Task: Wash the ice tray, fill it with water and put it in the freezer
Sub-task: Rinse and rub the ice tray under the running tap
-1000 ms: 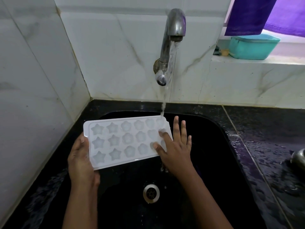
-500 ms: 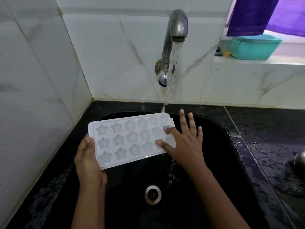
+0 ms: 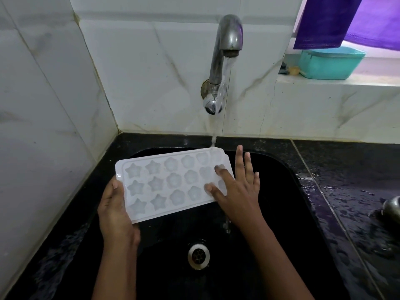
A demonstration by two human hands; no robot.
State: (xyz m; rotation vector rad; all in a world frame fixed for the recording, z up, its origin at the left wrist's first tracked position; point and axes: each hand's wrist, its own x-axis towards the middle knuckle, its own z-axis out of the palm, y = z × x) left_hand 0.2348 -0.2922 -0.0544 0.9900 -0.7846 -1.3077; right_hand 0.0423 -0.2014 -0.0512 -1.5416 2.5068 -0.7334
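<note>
- White plastic, the ice tray (image 3: 171,185) is hovering over the black sink (image 3: 281,213), its far corner under the tap (image 3: 227,40) stream.
- The left hand (image 3: 114,211) is gripping its short left edge; the right hand (image 3: 240,191) is resting open, fingers spread on the wet cavities.
- It is probably light, stiff and slippery; the rims are looking like the safest hold.

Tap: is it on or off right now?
On. A stream of water falls from the tap spout onto the far right corner of the ice tray, held over the sink.
</note>
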